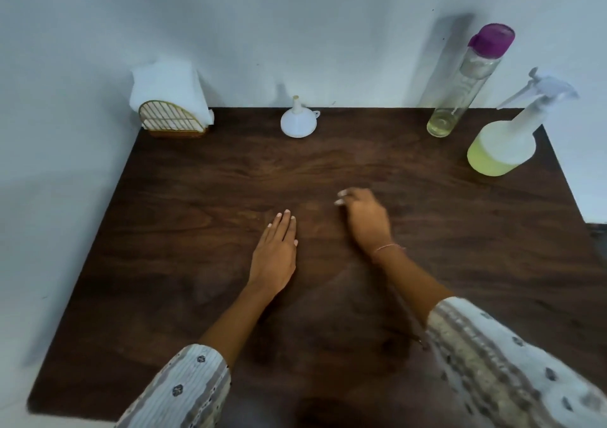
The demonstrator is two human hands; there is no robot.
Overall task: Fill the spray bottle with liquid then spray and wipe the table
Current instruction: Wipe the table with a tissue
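Your left hand [275,252] lay flat on the desk [184,204], fingers straight; your right hand [366,219] hovered loosely curled, holding nothing. The sprayer [505,141] stood far right of both, beside the bottle [460,99].

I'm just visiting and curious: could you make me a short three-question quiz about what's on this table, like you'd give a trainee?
1. True or false: the spray bottle already holds yellow-green liquid.
2. Which thing stands upside down at the back of the table? A) the funnel B) the tall bottle with the purple cap C) the napkin holder
3. Fill in: the left hand lies flat on the table, and neither it nor the right hand holds ____.

Key: 1 true; 2 A; 3 anything.
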